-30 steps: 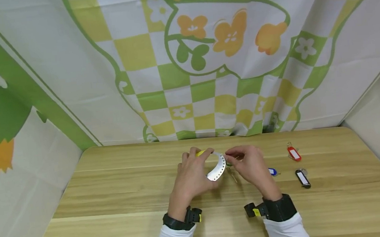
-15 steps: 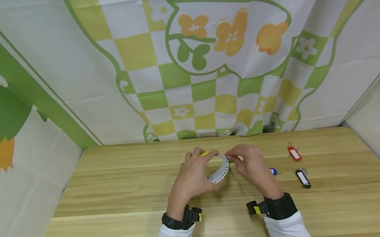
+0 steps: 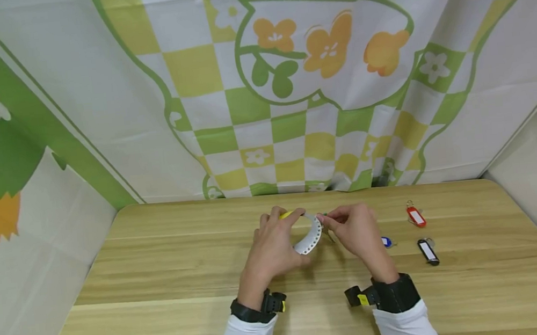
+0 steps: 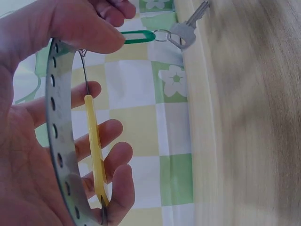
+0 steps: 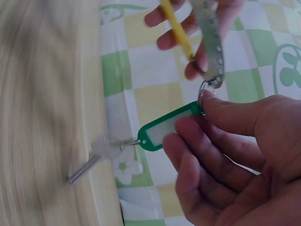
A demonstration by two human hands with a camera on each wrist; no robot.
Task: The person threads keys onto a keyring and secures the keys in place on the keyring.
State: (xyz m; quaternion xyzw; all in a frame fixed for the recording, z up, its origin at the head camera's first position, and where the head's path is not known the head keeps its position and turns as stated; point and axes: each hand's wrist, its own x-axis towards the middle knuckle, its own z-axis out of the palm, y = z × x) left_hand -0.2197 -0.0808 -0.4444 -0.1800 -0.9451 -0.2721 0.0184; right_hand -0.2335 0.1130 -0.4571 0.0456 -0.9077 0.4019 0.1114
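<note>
My left hand (image 3: 268,245) holds a curved metal band (image 4: 59,122) with a row of holes and a yellow handle (image 4: 95,146) joining its ends. Its fingers bend around the handle side. Close at the band's right edge, my right hand (image 3: 358,234) pinches a split ring (image 5: 203,89) with thumb and fingers. That ring meets the end of the band in the right wrist view. A green key tag (image 5: 162,129) with a white label hangs from it, partly covered by my right fingers. From the tag's other end dangles a silver key (image 5: 101,149).
On the wooden table (image 3: 172,274), to the right, lie a red key tag (image 3: 416,217), a black key tag (image 3: 428,252) and a blue key tag (image 3: 386,242), the last close beside my right hand. A checked, flowered curtain (image 3: 289,128) hangs along the table's back edge.
The band has turned and shifted a little in my left hand. My right fingers have changed angle at its edge, and the green tag now shows above them. The other tags have not moved.
</note>
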